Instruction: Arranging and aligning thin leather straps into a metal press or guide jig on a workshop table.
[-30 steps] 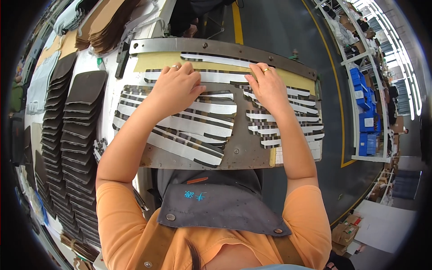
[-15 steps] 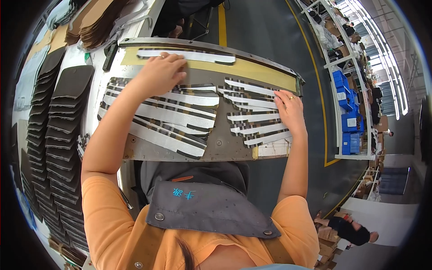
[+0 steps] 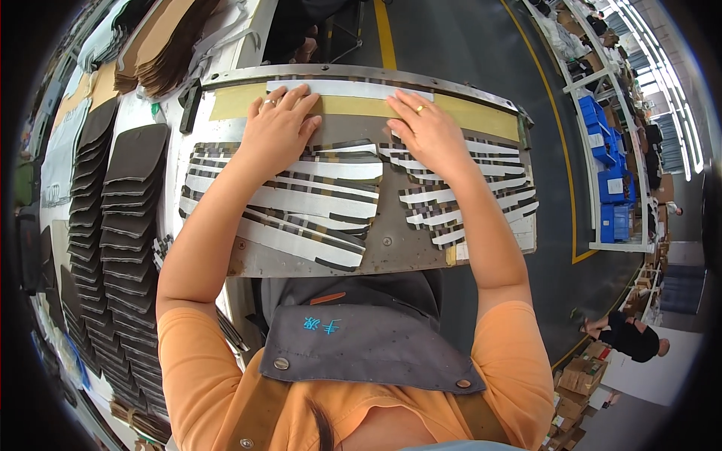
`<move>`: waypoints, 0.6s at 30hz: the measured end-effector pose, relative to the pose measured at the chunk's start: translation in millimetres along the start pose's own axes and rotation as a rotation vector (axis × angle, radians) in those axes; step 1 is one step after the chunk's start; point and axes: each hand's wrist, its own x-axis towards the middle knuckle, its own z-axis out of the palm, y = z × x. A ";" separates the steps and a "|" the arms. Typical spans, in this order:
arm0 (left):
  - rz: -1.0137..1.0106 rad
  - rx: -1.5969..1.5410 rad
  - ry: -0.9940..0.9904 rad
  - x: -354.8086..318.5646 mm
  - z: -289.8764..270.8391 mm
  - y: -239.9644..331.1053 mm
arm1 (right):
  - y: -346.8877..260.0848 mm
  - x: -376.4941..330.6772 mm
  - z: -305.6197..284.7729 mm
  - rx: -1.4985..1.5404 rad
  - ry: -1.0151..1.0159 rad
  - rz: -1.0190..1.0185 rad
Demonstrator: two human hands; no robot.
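Note:
A white strip (image 3: 353, 89) with dark checked edging lies along the far side of the metal work plate (image 3: 301, 261), next to the raised metal bar (image 3: 361, 72). My left hand (image 3: 280, 129) rests its outstretched fingers on the strip's left part. Toward its right end, the fingertips of my right hand (image 3: 430, 131) touch it, fingers extended. Beneath my wrists, several similar white and checked strips fan out in a left group (image 3: 316, 197) and a right group (image 3: 500, 173). A yellow band (image 3: 474, 114) runs across the plate just nearer than the bar.
Overlapping dark grey pieces (image 3: 131, 192) stand in long rows on my left. Brown card-like pieces (image 3: 169, 52) are stacked at the far left. Across the aisle, a white rack (image 3: 602, 246) holds blue bins (image 3: 617, 184). One person (image 3: 635, 336) is at the far right.
My right hand has left the right group of strips and come to the far strip. That strip has moved right and up to the bar. My left hand has shifted down slightly, fingers now spread.

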 end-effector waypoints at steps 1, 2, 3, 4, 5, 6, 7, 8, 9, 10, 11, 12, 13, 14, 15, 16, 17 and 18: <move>-0.010 -0.031 -0.005 -0.2 -0.5 -0.4 | -1.0 -0.9 0.4 0.008 -0.005 -0.002; -0.022 -0.041 -0.019 2.0 -1.1 2.4 | -1.8 -1.5 0.5 -0.015 0.002 0.002; -0.028 -0.039 -0.025 4.2 -1.3 3.6 | -2.1 -1.0 0.6 -0.038 0.009 0.004; -0.026 -0.059 -0.023 6.4 -1.4 3.8 | -1.8 0.9 0.0 -0.031 0.005 0.001; -0.024 -0.078 -0.020 8.1 -1.5 2.9 | -1.5 3.4 -1.2 -0.058 0.001 0.002; 0.012 -0.057 0.060 7.3 2.9 1.9 | -0.8 5.2 -1.5 -0.084 -0.002 0.003; 0.005 -0.053 0.057 6.4 2.8 2.7 | -0.5 4.8 -1.3 -0.077 -0.002 -0.002; 0.011 -0.038 0.065 5.5 0.5 5.9 | -1.0 3.6 -1.4 -0.086 0.003 -0.007; 0.017 -0.023 0.074 5.3 -1.0 7.7 | -1.8 2.8 -1.5 -0.094 0.010 -0.012; 0.018 -0.066 0.080 5.7 2.7 6.6 | -3.3 3.7 -2.8 -0.078 0.017 -0.019; 0.013 -0.062 0.076 5.0 1.8 6.8 | -5.6 4.6 -4.3 -0.071 0.015 -0.022; 0.023 -0.065 0.062 4.3 0.1 7.2 | -8.0 5.6 -6.2 -0.025 -0.002 -0.006; 0.034 -0.069 0.050 3.1 -0.7 7.0 | -9.4 5.5 -6.7 0.019 -0.019 0.009; 0.032 -0.069 0.049 2.0 -1.0 6.7 | -6.9 5.9 -5.1 -0.021 0.029 -0.046; 0.049 -0.068 0.072 0.7 -0.1 6.3 | -8.8 4.3 -4.4 -0.021 0.028 -0.047; 0.066 -0.068 0.096 -1.2 0.8 6.1 | -11.1 2.6 -4.3 -0.032 0.021 -0.028; 0.061 -0.071 0.107 0.3 1.5 6.0 | -9.9 4.4 -5.6 -0.050 0.018 -0.015; 0.037 -0.117 0.114 1.1 2.2 5.9 | -7.6 5.2 -6.6 -0.059 0.018 -0.024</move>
